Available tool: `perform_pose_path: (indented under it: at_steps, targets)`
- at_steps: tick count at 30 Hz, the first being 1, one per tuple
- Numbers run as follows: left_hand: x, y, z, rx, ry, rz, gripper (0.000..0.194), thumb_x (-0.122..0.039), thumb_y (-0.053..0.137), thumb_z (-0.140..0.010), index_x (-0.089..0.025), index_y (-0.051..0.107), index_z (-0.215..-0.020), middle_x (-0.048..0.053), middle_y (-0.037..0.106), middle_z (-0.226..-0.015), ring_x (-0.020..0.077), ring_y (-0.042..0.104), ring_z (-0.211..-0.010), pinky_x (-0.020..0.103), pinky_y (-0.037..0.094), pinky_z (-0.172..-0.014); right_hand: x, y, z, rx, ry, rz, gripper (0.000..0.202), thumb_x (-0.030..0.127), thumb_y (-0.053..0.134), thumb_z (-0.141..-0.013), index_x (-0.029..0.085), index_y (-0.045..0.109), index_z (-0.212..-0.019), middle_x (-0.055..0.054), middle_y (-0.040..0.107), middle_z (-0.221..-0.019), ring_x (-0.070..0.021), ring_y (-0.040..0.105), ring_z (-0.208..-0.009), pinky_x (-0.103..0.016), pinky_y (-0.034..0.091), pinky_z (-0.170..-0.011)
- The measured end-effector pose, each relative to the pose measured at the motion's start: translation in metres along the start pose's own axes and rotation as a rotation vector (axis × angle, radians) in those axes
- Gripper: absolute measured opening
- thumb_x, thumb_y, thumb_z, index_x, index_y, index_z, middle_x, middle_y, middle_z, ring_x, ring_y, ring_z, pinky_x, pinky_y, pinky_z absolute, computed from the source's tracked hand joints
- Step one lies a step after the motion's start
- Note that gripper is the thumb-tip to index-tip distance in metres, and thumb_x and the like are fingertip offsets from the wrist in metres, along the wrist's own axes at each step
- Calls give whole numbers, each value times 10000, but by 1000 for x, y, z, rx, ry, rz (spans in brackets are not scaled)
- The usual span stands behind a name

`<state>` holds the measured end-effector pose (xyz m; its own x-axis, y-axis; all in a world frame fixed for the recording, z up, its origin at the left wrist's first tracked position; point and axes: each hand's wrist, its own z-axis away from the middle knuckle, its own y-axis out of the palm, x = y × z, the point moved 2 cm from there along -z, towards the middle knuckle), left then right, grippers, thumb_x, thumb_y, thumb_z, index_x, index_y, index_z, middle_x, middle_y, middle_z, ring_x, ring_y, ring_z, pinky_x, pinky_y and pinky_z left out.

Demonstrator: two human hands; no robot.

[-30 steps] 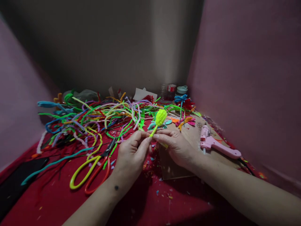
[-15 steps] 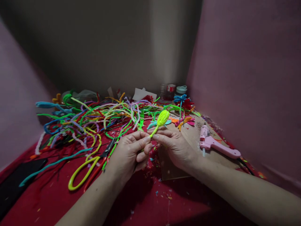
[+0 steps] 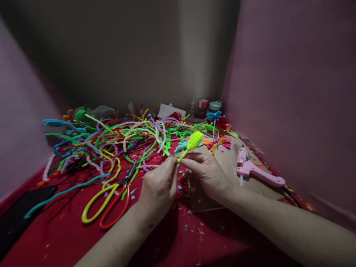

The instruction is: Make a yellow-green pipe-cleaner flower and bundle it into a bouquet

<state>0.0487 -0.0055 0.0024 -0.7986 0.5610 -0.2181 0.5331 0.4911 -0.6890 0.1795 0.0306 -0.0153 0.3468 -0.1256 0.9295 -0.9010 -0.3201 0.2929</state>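
Observation:
A neon yellow pipe-cleaner piece [image 3: 195,141], with a looped oval head and a thin twisted stem, tilts up to the right between my hands. My left hand [image 3: 160,182] is closed on the lower end of the stem, its knuckles turned up and its fingertips mostly hidden. My right hand [image 3: 207,174] pinches the stem between thumb and fingers just beside it. Scissors [image 3: 125,180] with one yellow and one red handle lie on the red cloth [image 3: 155,241] left of my left hand.
Tangled coloured pipe cleaners [image 3: 111,137] spread behind and left. A pink glue gun [image 3: 258,172] rests on cardboard [image 3: 230,159] at right. A dark flat object [image 3: 27,204] lies far left; a lidded jar [image 3: 215,106] stands at the back.
My left hand has rolled over, its fingers now hidden under its back. The yellow head has turned and shifted slightly right. More of the scissors' red handle shows.

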Motion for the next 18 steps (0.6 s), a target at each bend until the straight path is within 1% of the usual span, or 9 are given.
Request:
perform_pose_path:
  at_steps: [3, 6, 8, 12, 15, 18]
  targets:
    - [0, -2, -3, -22, -24, 62, 122, -124, 444, -878, -165, 557, -903, -9, 626, -663, 95, 589, -533, 183, 421, -526, 2, 0, 0, 40, 6, -7, 52, 266, 679, -754, 240, 721, -769, -12, 650, -900, -169, 551, -949, -374, 366, -966]
    - [-2, -6, -5, -42, -61, 117, 107, -143, 464, -871, -174, 561, -902, -17, 619, -656, 91, 566, -519, 186, 410, -514, 6, 1, 0, 74, -25, 15, 79, 270, 674, -760, 262, 732, -814, -12, 657, -929, -175, 538, -1004, -381, 359, -989]
    - [-2, -7, -6, -2, -122, 189, 106, -154, 464, -870, -179, 567, -871, -30, 589, -612, 91, 547, -506, 190, 401, -509, 8, 0, 0, 82, -28, 23, 99, 266, 662, -770, 269, 737, -834, -15, 655, -931, -176, 532, -1017, -385, 357, -994]
    - [-3, -8, -6, 119, -318, 388, 144, -199, 453, -874, -186, 561, -781, -52, 501, -545, 84, 488, -469, 192, 375, -480, 8, -1, -1, 80, -5, 30, 103, 258, 648, -777, 269, 745, -810, -19, 647, -902, -174, 534, -983, -390, 366, -979]
    - [-3, -8, -7, 157, -449, 538, 157, -250, 467, -870, -186, 551, -755, -55, 485, -548, 76, 438, -447, 193, 353, -454, 6, -1, -2, 85, -9, 31, 84, 267, 660, -765, 267, 743, -779, -15, 651, -903, -175, 533, -991, -386, 363, -978]
    - [-1, -8, -9, 184, -533, 681, 174, -284, 490, -861, -183, 544, -731, -61, 464, -543, 66, 388, -433, 186, 318, -426, 3, -2, -4, 80, 0, -1, 63, 262, 677, -746, 257, 736, -767, -11, 659, -905, -176, 539, -989, -381, 366, -973]
